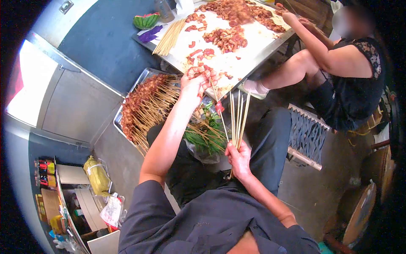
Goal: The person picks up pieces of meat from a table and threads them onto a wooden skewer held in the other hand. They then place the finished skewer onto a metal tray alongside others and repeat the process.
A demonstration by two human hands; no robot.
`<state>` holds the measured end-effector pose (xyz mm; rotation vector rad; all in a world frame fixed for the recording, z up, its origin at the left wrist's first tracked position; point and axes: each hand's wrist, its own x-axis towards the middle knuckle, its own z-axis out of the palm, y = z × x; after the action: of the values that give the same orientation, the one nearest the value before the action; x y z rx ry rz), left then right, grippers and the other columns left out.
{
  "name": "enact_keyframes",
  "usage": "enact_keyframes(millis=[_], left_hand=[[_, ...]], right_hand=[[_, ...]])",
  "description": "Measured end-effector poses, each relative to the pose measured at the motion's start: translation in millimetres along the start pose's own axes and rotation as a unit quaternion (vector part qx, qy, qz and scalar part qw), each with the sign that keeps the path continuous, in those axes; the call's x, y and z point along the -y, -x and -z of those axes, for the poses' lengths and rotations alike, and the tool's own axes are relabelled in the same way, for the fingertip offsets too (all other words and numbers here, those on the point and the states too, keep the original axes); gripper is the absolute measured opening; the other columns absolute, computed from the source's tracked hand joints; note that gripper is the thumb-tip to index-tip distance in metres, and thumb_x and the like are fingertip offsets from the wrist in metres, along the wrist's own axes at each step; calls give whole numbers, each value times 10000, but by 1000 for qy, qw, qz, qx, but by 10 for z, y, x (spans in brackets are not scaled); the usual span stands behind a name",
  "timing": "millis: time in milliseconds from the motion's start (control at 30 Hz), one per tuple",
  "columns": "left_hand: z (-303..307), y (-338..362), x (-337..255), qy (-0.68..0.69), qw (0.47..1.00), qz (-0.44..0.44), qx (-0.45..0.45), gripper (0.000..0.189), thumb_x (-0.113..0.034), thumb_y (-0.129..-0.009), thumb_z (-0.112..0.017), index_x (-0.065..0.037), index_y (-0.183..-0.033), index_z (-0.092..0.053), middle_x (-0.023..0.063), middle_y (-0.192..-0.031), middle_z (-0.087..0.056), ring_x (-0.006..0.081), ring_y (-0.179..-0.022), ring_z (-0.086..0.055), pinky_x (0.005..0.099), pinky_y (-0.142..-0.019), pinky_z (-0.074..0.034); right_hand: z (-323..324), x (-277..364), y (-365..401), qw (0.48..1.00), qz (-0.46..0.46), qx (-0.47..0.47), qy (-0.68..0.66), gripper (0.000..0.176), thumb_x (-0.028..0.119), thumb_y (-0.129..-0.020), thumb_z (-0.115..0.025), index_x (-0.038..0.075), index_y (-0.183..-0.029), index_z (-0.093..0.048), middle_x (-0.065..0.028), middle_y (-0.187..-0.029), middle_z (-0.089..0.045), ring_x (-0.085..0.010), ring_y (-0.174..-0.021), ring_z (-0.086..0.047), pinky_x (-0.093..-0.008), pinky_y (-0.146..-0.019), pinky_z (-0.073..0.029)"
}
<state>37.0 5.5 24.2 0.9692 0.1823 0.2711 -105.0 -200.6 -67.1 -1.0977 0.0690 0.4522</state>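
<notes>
A single head-worn camera looks from this side of the surface (259, 47), forward and steeply down — close above the dark shirt (203, 224), with the right hand (240, 161) short of that surface and the left hand (195, 84) against its near edge — the wide, curved view taking in floor (302, 197) before it

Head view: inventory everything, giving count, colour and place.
Table: one, white-topped, upper centre
Meat: many pieces, reddish brown, table
Bare skewers: bundle, pale, table
Watermelon: one piece, green and red, table corner
Crumpled item: one, purple, beside watermelon
Tray: one, silvery, left of centre
Loaded skewers: many, brown, tray
Greens: bunch, green, below table
Stool: one, dark-strapped, right
Bag: one, yellow, lower left
Packages: several, mixed, lower left
Co-worker: one, black clothes, right
Held skewers: several, pale, centre
Left hand: one, bare, table edge
Right hand: one, bare, around held skewers
</notes>
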Motion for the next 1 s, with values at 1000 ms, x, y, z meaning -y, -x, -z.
enact_keyframes(millis=[1000], left_hand=[[15,179,96,9,1000,-24,-18,155,54,-827,-491,-40,-951,-497,121,-837,-618,321,-806,-642,438,-703,-542]], right_hand=[[-9,-26,20,1000,-4,-17,-1,52,136,-881,-547,87,-866,-538,21,-586,-525,-26,-438,-395,-185,-381,-304]])
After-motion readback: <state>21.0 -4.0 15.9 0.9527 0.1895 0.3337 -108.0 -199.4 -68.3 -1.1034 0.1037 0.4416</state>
